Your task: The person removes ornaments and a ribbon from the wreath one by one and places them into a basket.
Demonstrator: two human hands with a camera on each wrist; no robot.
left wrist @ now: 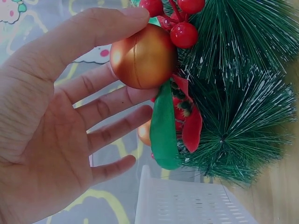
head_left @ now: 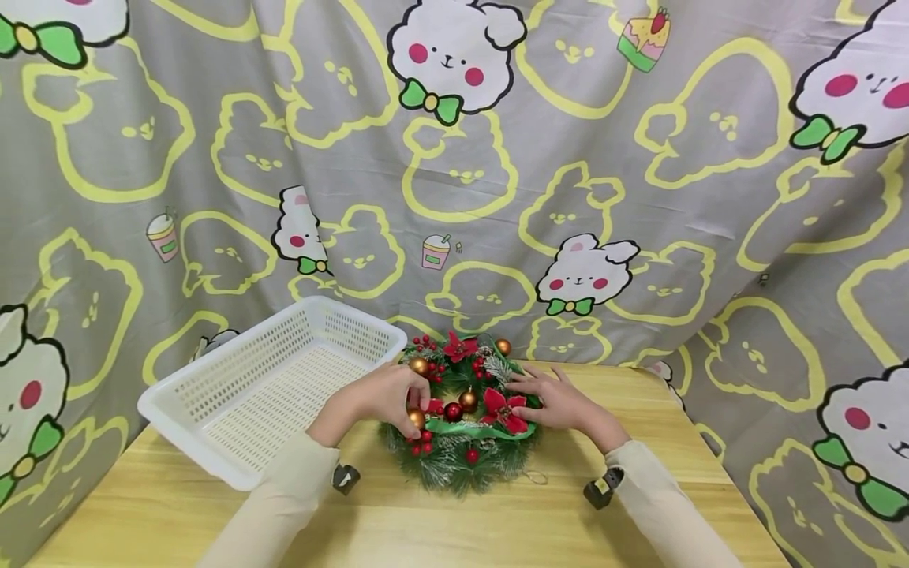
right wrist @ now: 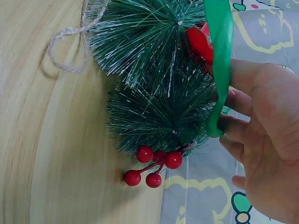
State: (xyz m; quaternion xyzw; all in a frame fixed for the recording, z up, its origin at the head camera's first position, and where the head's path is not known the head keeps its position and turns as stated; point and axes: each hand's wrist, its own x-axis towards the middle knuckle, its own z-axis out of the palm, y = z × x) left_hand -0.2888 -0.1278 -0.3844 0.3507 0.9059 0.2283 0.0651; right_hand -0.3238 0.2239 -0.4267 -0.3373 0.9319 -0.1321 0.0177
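On the tabletop [head_left: 525, 525], left grip [head_left: 383, 396] pinches a gold ball [left wrist: 144, 58]; right grip [head_left: 561, 404], unclenched, should lightly steady the wreath [head_left: 454, 469].

Place: you are working in a small, curtained-off table nook with a homely look; you cannot tell whether a home or a studio is lying beyond.
Curtain [head_left: 490, 189]: grey printed cloth is hanging in folds across the upper frame and down both sides, screening the room from you.
Cartoon rabbits [head_left: 450, 39]: they are repeating over the cloth, giving your nook a playful, domestic feel.
Table [head_left: 398, 528]: a light wood-grain top is stretching before you along the lower frame.
Basket [head_left: 185, 446]: white perforated plastic, household in type, is sitting left of centre.
Wreath [head_left: 454, 465]: a festive house decoration is lying at lower centre.
Black wrist devices [head_left: 602, 487]: these are marking your nook as a recording spot.
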